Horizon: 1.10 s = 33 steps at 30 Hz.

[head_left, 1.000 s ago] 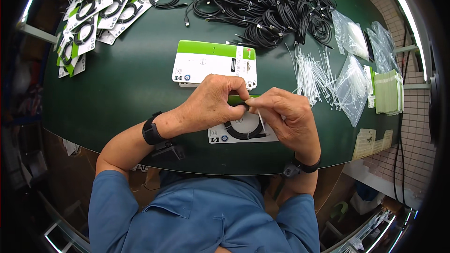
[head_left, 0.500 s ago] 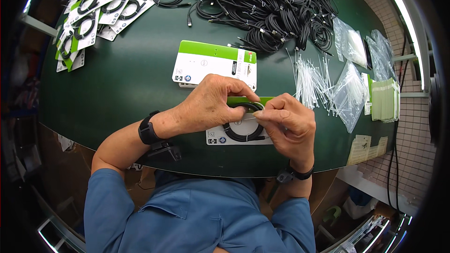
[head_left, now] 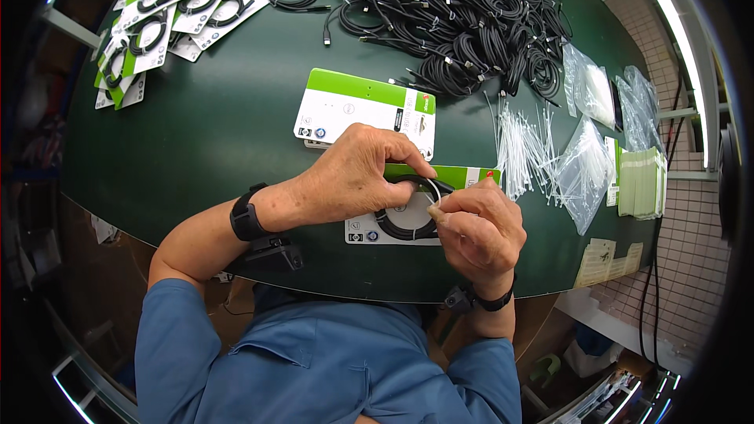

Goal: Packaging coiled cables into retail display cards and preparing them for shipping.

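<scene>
A coiled black cable point(head_left: 402, 233) lies on a white and green backing card point(head_left: 463, 174) in front of me. Thumb and forefinger of my left hand point(head_left: 349, 169) are closed on the upper part of the coil. A white cable tie point(head_left: 433, 192) loops over the coil there, between my two hands. At its loose end, the fingertips of my right hand point(head_left: 483, 232) are pinched together on the tie. My right hand covers the card's right part. Just beyond, a stack of similar cards point(head_left: 330, 102) rests on the table.
Many coiled black cables point(head_left: 463, 16) are heaped at the back of the green table point(head_left: 212, 126). Carded cables point(head_left: 149, 31) pile up at the far left. On the right are loose white cable ties point(head_left: 518, 153), plastic bags point(head_left: 585, 169) and a stack of pale cards point(head_left: 642, 184).
My right hand has shifted slightly down and left, turning with the tie's end in its fingertips. More of the card's top right shows now. My left hand stays on the coil.
</scene>
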Each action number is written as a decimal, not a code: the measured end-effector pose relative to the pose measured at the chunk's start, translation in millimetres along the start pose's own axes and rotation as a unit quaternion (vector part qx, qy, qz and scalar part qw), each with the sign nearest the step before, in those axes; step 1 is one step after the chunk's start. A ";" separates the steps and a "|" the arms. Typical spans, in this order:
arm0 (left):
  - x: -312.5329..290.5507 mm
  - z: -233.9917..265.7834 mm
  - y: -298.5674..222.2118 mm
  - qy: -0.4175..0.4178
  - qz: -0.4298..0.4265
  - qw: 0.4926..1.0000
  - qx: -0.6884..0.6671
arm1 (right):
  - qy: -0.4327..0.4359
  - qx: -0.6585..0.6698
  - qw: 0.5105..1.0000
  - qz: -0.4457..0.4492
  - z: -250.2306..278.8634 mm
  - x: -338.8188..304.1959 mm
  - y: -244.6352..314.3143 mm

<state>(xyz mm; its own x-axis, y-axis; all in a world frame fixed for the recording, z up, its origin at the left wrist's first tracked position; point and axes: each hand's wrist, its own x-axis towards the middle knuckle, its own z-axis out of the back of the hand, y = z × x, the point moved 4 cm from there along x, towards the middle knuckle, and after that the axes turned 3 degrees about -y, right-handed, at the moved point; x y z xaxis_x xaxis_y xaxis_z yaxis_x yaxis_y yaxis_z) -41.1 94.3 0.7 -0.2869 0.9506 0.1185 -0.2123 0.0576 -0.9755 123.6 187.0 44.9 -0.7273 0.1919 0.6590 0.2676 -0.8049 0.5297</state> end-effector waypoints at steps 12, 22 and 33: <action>-0.6 -1.9 0.7 0.001 0.000 1.000 0.008 | 0.019 -0.005 1.000 0.012 -4.9 0.0 -5.2; -0.9 -2.3 0.8 0.000 0.001 1.000 0.007 | 0.023 0.005 1.000 0.003 -5.5 -2.4 -7.7; -2.0 -3.9 1.5 0.016 0.020 1.000 0.013 | 0.022 0.006 1.000 -0.016 -6.4 -2.4 -8.9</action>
<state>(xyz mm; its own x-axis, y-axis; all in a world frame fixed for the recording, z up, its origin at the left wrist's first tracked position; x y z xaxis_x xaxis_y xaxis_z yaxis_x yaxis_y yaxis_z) -37.2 93.7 -1.7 -0.2657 0.9612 0.0738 -0.2252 0.0125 -0.9742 118.9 190.1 35.2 -0.7628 0.1929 0.6171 0.2511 -0.7912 0.5577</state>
